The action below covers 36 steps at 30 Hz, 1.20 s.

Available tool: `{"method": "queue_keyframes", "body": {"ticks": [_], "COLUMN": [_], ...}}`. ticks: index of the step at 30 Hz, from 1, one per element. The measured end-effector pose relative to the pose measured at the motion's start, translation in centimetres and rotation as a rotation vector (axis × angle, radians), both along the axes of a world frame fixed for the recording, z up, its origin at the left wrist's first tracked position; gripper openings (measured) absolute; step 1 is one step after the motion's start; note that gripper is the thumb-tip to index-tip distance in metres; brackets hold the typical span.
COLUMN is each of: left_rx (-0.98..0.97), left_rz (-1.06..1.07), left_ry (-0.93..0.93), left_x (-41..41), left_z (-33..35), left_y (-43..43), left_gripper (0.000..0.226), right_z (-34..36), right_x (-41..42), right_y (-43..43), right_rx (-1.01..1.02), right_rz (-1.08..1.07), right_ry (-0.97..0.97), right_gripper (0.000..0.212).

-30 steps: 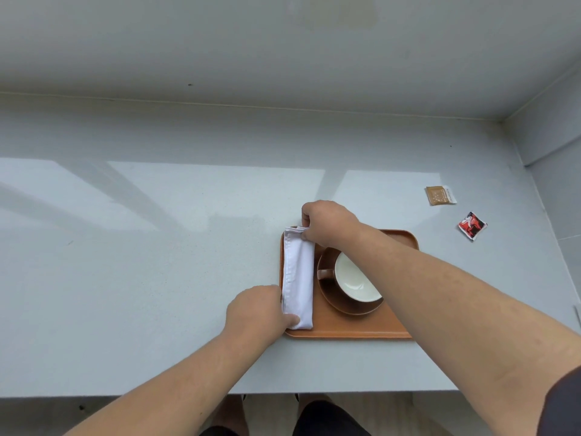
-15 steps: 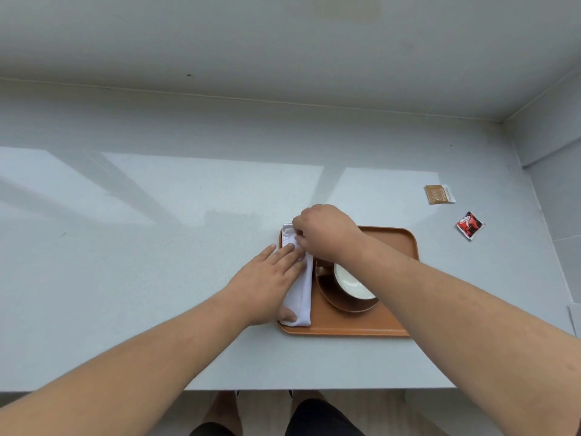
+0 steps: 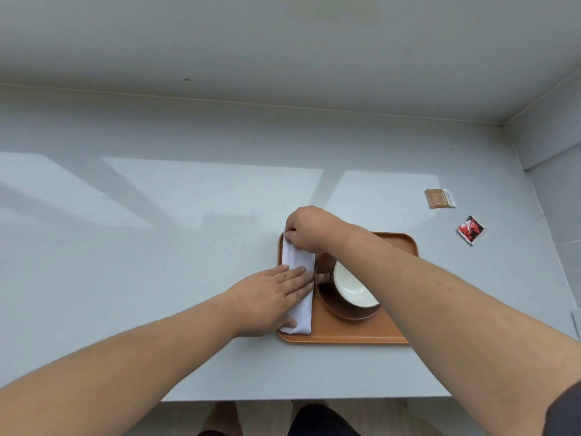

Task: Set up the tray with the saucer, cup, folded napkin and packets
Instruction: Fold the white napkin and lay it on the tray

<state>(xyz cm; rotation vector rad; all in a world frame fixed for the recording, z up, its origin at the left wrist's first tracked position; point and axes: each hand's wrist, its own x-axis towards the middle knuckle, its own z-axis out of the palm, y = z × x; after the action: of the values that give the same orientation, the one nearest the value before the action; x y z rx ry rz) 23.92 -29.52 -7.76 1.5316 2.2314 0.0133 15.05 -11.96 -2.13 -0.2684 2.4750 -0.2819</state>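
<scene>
Here, left hand flat on napkin (fingers straight, together), right hand pinching its far end.

Under left hand and right hand, napkin looking like soft white cloth, matt; tray beneath it looking smooth, matt, plastic-like. Just right of left hand, cup and saucer showing glossy brown glaze, cup inside shining white. Well right of right hand, brown packet looking papery, red packet glossy. tabletop reflecting light, smooth.
</scene>
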Motion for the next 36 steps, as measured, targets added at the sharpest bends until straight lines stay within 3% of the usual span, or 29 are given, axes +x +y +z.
{"method": "queue_keyframes", "body": {"ticks": [4, 15, 24, 30, 36], "left_rx": [0.024, 0.027, 0.050, 0.130, 0.082], "left_rz": [-0.069, -0.255, -0.125, -0.036, 0.097], "left_ry": [-0.067, -0.148, -0.260, -0.101, 0.060], "left_x": [1.6, 3.4, 3.8, 1.7, -2.4], "left_z": [-0.3, -0.5, 0.3, 0.6, 0.7], "left_y": [-1.0, -3.0, -2.4, -2.1, -1.4], "left_gripper": [0.060, 0.066, 0.062, 0.061, 0.066], "right_z": [0.3, 0.5, 0.6, 0.5, 0.2], "right_x": [0.0, 0.0, 0.4, 0.6, -0.2], "right_y": [0.1, 0.1, -0.3, -0.3, 0.6], "right_rx": [0.009, -0.017, 0.033, 0.029, -0.096], "right_rz": [0.000, -0.037, 0.016, 0.024, -0.096], "right_ry": [-0.038, -0.058, -0.052, -0.041, -0.070], "right_gripper": [0.029, 0.026, 0.030, 0.029, 0.021]}}
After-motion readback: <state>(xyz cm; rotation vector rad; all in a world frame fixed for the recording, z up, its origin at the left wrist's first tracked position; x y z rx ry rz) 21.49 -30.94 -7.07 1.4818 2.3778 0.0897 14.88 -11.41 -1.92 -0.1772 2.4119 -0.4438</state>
